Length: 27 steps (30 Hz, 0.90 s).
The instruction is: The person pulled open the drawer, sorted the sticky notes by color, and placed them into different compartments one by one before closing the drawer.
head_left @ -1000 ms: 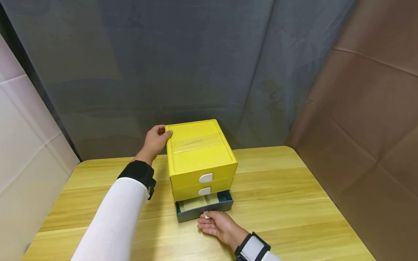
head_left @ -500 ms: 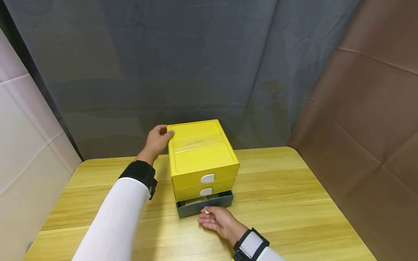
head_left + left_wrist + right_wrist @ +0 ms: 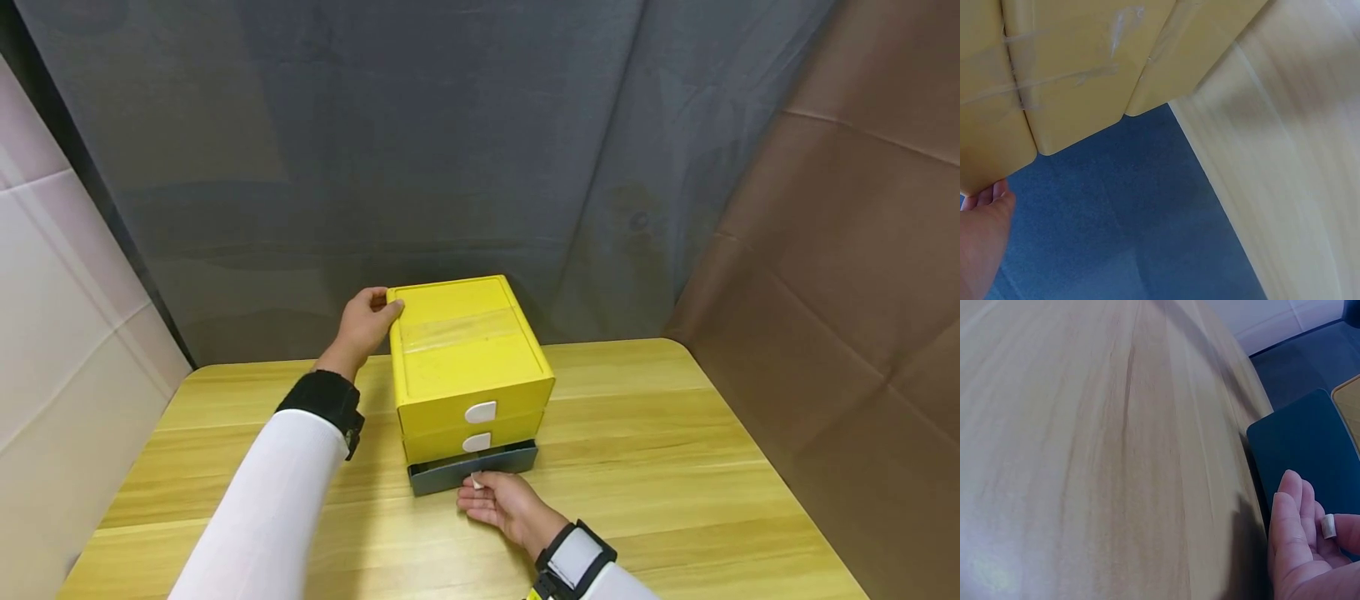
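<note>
A yellow drawer cabinet stands on the table, its top crossed by clear tape. My left hand grips its back left corner, thumb on the top and fingers behind the edge. In the left wrist view that hand holds the corner of the taped yellow side. At the bottom a dark blue drawer sticks out slightly, a narrow dark gap showing behind its front. My right hand pinches the drawer's small white pull tab between thumb and index finger, the other fingers extended below.
Two white tabs mark the upper yellow drawers, one being the top tab. The wood-grain table extends on both sides. A dark grey curtain hangs behind, with a brown cloth at right and a white one at left.
The blue drawer has slid back into the cabinet along with my right hand; its light interior is now out of sight. My left hand has kept its grip on the corner.
</note>
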Each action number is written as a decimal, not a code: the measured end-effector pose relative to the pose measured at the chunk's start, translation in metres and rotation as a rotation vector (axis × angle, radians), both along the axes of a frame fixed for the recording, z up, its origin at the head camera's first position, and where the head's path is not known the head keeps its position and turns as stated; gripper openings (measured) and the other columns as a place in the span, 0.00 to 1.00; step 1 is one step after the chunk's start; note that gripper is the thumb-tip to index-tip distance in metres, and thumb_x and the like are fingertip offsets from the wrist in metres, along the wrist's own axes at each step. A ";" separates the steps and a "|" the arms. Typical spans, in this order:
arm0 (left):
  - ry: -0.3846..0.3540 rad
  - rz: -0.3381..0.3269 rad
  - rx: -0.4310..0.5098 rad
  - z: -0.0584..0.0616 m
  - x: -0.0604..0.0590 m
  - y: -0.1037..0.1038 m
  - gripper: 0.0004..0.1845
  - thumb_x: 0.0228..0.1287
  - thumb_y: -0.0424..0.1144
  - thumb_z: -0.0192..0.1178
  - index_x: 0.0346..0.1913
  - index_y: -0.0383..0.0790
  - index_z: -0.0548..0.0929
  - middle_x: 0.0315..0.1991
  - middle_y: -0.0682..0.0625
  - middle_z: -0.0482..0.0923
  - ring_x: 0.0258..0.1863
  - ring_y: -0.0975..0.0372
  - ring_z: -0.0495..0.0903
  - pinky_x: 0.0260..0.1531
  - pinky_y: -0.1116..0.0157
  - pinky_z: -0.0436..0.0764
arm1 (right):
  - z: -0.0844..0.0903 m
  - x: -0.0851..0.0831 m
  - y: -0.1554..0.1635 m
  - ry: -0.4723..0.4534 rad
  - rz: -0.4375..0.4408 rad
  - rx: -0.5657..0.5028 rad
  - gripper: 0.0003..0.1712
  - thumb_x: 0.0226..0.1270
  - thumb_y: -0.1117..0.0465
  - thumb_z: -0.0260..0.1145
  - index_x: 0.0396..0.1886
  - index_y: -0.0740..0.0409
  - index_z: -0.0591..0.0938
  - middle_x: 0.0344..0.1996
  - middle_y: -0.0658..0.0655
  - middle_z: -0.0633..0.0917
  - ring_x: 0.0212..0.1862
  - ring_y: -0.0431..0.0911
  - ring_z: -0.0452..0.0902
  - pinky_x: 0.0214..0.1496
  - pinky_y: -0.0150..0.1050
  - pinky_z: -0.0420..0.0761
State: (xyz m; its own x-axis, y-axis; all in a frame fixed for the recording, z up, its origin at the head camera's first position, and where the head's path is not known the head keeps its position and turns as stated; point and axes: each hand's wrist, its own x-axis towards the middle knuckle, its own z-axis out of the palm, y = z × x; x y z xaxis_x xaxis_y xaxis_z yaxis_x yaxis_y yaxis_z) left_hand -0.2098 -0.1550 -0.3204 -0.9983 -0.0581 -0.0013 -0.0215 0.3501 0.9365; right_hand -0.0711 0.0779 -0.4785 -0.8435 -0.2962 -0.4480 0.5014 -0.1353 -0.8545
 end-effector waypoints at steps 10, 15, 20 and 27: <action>-0.008 0.001 -0.003 -0.001 0.001 -0.002 0.29 0.73 0.41 0.52 0.70 0.30 0.60 0.65 0.35 0.64 0.63 0.46 0.67 0.63 0.54 0.71 | 0.001 -0.001 -0.007 0.012 -0.023 0.064 0.23 0.74 0.62 0.50 0.53 0.83 0.71 0.38 0.63 0.85 0.42 0.50 0.84 0.50 0.44 0.83; -0.007 -0.005 0.003 -0.001 0.001 -0.001 0.29 0.73 0.41 0.52 0.70 0.30 0.59 0.65 0.35 0.64 0.62 0.47 0.68 0.63 0.55 0.72 | 0.000 -0.003 -0.008 0.013 -0.038 0.059 0.21 0.74 0.63 0.50 0.51 0.82 0.72 0.36 0.62 0.85 0.40 0.49 0.84 0.49 0.44 0.83; -0.007 -0.010 0.018 -0.001 0.001 0.000 0.29 0.73 0.40 0.52 0.70 0.30 0.60 0.64 0.35 0.65 0.61 0.47 0.69 0.62 0.55 0.73 | 0.001 -0.004 -0.009 0.013 -0.055 0.047 0.21 0.72 0.64 0.50 0.51 0.82 0.72 0.35 0.61 0.85 0.40 0.49 0.84 0.49 0.44 0.83; 0.000 -0.008 0.011 -0.001 0.003 0.001 0.29 0.73 0.39 0.52 0.70 0.29 0.60 0.64 0.34 0.65 0.61 0.47 0.69 0.62 0.55 0.73 | 0.001 -0.005 -0.009 0.009 -0.063 0.053 0.21 0.72 0.64 0.50 0.51 0.82 0.72 0.35 0.61 0.85 0.40 0.49 0.84 0.49 0.44 0.83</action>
